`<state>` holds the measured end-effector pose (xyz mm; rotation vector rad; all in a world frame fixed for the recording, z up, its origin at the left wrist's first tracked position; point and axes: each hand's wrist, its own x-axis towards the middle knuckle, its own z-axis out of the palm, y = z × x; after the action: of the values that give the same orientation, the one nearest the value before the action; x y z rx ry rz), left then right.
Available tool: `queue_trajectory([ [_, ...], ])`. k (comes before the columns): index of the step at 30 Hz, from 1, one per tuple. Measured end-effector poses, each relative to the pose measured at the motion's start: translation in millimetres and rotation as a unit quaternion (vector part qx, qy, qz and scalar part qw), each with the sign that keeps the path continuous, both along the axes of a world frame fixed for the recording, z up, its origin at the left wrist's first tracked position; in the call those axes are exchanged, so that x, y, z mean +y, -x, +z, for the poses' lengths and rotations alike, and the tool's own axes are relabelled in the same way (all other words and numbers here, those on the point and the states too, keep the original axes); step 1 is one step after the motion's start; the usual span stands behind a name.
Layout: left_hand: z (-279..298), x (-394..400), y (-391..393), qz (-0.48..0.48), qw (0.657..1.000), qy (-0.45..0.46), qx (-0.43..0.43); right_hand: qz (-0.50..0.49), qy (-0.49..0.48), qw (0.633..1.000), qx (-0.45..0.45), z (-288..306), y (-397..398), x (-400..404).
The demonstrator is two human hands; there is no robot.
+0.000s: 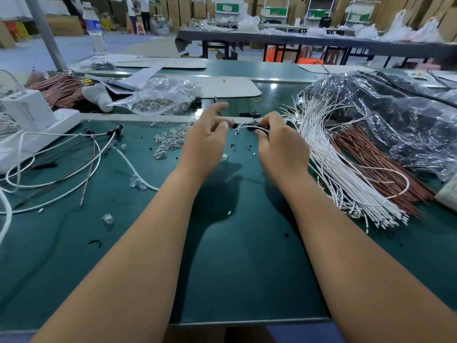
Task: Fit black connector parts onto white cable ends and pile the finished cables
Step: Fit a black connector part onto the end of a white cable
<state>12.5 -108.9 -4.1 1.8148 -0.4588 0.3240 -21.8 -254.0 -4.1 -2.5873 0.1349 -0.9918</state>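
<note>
Both forearms reach out over the green tabletop (237, 268), and the bundle of white cables (346, 174) on it serves as the landmark for everything else. The right hand (279, 144) sits just left of the bundle's far end, fingers curled around a single white cable (249, 128) that arcs leftward out of its grip; small black connector parts (254, 127) lie at its fingertips, though whether the hand pinches one of them cannot be told. The left hand (206, 142) hovers further left of the bundle, fingers loosely spread and slightly bent, holding nothing, with the free cable end close to its fingertips.

More black connector parts (250, 113) rest on the tabletop beyond the hands, left of the bundle's far end. Touching the bundle on its right side lies a bundle of copper-coloured wires (378, 169), and past that a heap of crumpled clear plastic bags (395, 120) over dark contents. Well to the left of the white bundle, a scatter of clear plastic pieces (168, 142) dots the tabletop, and further left again lie finished cables (74, 154) with black caps on their ends, in loose loops. A clear bag of small parts (153, 102) and a water bottle (95, 30) stand far beyond those, at the back left.
</note>
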Motion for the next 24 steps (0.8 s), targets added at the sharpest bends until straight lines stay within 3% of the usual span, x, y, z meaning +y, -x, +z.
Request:
queue_trajectory([
  [2, 4.9, -1.9, 2.4, -0.052, 0.992, 0.068, 0.089, 0.054, -0.032, 0.998, -0.022, -2.0, 2.2, 10.2],
  [6, 6.3, -6.7, 8.5, -0.106, 0.974, 0.098, 0.173, 0.085, -0.038, 0.995, -0.019, -4.8, 1.9, 15.9],
  [20, 2.7, -0.6, -0.3, -0.083, 0.937, 0.235, 0.246, 0.128, -0.060, 0.990, 0.015, -7.0, 1.7, 21.7],
  [22, 3.2, 0.1, -0.2, -0.074, 0.934, 0.244, 0.249, 0.165, -0.158, 0.973, 0.005, -5.2, 1.7, 23.1],
  [24, 3.5, 0.6, 0.0, -0.069, 0.932, 0.254, 0.250, 0.226, -0.323, 0.919, -0.001, -0.9, 3.1, 22.9],
])
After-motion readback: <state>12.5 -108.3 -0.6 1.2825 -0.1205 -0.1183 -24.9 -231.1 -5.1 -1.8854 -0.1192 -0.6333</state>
